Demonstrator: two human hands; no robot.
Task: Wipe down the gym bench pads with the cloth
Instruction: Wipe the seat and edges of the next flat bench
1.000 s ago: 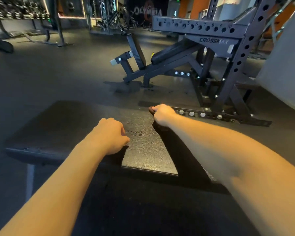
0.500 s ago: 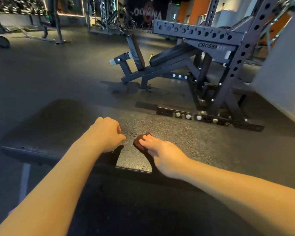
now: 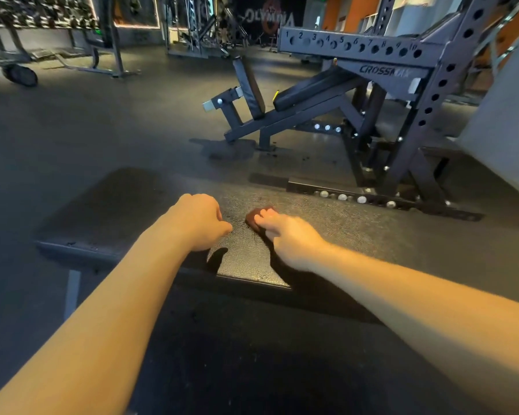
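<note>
The small brown cloth lies on top of the black bench pad, about halfway between the pad's near edge and its far edge. The right hand reaches out over it. Its fingers are stretched fairly straight and the tips press down on the cloth. I think the hand pushes down like this so the cloth rubs hard on the pad and does not slip away.

The left hand sits on the pad just beside the cloth, on the side nearer the pad's left end. Its fingers are curled into a fist and I see nothing in it. It looks like it is there to prop the person up while they lean over the pad.

There seem to be a few tiny dark specks on the pad between the two hands, so this spot may be the one getting cleaned now. The pad's left end and right end likely need a wipe too.

Past the pad's far edge, on the dark floor, stand a tilted bench and a big metal rack.
</note>
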